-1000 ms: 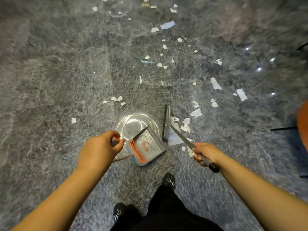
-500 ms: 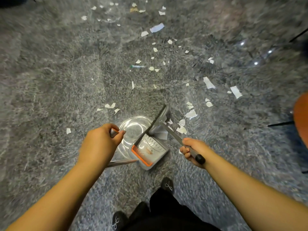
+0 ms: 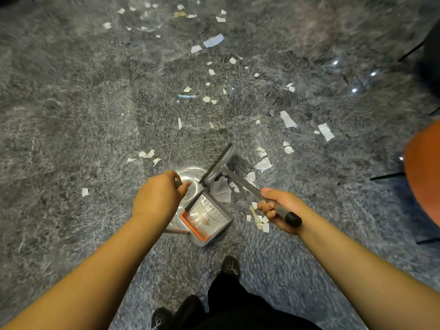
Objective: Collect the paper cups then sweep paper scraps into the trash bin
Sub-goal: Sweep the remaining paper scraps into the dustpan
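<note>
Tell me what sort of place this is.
Probably an indoor room with a polished grey stone floor, maybe an office or hall. Ceiling lights glint off the floor, thin dark chair legs stand at the right, and an orange seat shows there.

Overhead lighting, moderately bright, even. Glossy floor (image 3: 71, 115) shows specular glare spots at upper right and a round reflection w/ highlight near centre. Soft shadow under broom head (image 3: 220, 163). Strong wide-angle distortion; edges bowed, smeared. Slight motion blur throughout, esp. periphery; forearms and centre reasonably sharp.
</note>
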`<control>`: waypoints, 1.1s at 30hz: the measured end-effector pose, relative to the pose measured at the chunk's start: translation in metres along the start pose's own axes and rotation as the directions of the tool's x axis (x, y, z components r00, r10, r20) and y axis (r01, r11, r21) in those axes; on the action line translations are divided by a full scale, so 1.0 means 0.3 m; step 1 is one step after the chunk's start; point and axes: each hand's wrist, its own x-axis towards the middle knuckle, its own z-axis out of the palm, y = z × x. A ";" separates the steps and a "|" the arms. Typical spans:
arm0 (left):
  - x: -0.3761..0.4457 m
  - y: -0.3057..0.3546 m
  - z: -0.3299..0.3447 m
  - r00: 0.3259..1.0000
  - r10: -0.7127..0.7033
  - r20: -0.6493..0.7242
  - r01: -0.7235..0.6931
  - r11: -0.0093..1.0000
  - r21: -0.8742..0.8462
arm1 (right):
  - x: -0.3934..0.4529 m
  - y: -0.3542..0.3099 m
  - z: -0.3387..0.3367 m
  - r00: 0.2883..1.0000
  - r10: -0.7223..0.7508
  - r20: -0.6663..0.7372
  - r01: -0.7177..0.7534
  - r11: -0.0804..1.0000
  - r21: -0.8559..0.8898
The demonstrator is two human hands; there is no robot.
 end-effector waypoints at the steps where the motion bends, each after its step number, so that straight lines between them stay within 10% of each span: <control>1: 0.004 0.001 -0.005 1.000 -0.003 0.005 0.003 1.000 -0.002 | -0.010 -0.021 0.002 1.000 -0.020 -0.014 0.019 0.999 -0.027; 10: 0.023 -0.033 -0.104 0.999 0.037 0.004 -0.037 0.998 0.046 | 0.014 -0.134 -0.074 0.963 -0.212 -0.165 0.100 0.854 -0.510; 33: 0.132 -0.106 -0.074 0.993 0.114 -0.030 -0.106 0.975 0.195 | 0.290 -0.250 -0.364 0.909 -0.173 -0.378 -0.107 0.781 -0.615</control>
